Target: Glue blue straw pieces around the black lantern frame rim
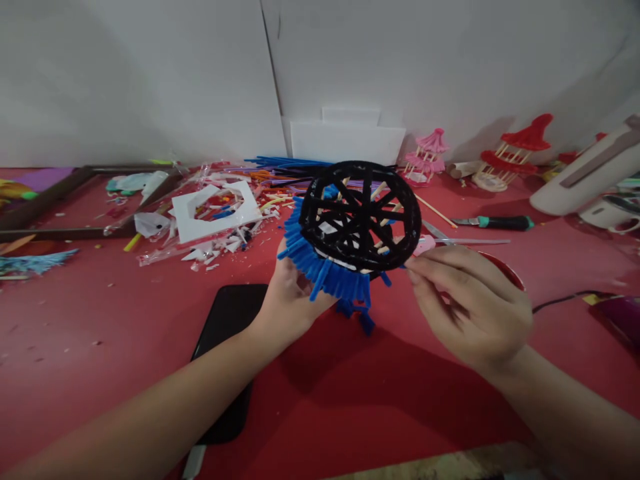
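My left hand (295,293) is wrapped round the underside of a craft model. The model is tilted toward me, so its black fuzzy wheel-shaped frame (367,210) with crossing spokes faces up. Short blue pipe cleaner pieces (333,277) fringe its left and lower rim, and pale sticks show through the spokes. More blue bits hang below it. At the lower right of the rim, my right hand (465,300) pinches thumb and fingers together. A speck of blue shows by those fingertips, too small to tell what they hold.
A black phone (225,333) lies under my left forearm. Behind are a white foam cutout (185,217), scraps and blue pipe cleaners (285,162). To the right lie a craft knife (505,223) and scissors (475,241), with pink (425,157) and red (515,157) small towers beyond.
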`<action>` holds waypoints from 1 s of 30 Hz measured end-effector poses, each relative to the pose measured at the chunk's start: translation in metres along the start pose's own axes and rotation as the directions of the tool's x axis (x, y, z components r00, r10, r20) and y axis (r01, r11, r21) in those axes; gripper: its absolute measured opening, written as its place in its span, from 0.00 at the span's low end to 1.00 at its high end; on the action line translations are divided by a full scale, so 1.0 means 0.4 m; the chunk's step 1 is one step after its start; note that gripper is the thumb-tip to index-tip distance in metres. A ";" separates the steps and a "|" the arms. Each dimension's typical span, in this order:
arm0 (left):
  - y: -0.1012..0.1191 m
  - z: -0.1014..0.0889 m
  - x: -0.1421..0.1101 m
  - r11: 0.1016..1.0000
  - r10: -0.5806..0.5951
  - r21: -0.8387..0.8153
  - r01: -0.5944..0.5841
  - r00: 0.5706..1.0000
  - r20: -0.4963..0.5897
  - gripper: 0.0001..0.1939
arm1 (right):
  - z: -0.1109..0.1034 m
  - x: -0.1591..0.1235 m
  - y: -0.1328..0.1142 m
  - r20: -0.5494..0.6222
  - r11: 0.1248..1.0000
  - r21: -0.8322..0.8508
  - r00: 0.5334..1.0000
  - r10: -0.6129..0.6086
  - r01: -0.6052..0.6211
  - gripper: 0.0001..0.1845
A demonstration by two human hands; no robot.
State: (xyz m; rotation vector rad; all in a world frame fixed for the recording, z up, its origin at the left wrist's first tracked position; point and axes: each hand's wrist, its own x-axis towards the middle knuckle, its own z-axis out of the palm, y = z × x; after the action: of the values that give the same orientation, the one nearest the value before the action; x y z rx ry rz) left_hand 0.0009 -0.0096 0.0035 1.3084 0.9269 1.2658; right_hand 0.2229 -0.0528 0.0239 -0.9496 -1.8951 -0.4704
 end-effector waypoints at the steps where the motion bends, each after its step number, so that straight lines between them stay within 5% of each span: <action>1: 0.000 0.001 -0.001 1.000 0.003 0.003 -0.003 1.000 0.004 0.29 | 0.002 0.001 -0.004 -0.003 1.000 0.004 1.000 -0.005 0.005 0.17; 13: 0.009 -0.002 0.002 0.994 0.095 0.053 -0.099 0.994 0.061 0.27 | 0.013 0.006 -0.008 -0.002 0.997 0.042 0.998 -0.061 0.061 0.11; 22: 0.007 -0.003 -0.010 0.996 -0.043 0.073 0.043 0.999 0.000 0.26 | 0.007 0.006 -0.013 -0.001 0.997 0.021 0.997 -0.071 0.071 0.11; 30: 0.003 0.001 -0.023 0.989 -0.142 -0.043 0.141 0.990 -0.014 0.26 | -0.002 -0.005 0.014 -0.005 0.991 -0.050 0.992 -0.125 0.124 0.22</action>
State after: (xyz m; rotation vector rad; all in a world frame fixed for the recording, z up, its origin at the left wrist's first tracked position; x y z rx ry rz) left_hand 0.0000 -0.0188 0.0030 1.1796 0.9822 1.1820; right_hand 0.2283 -0.0506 0.0223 -0.8631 -1.9508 -0.5963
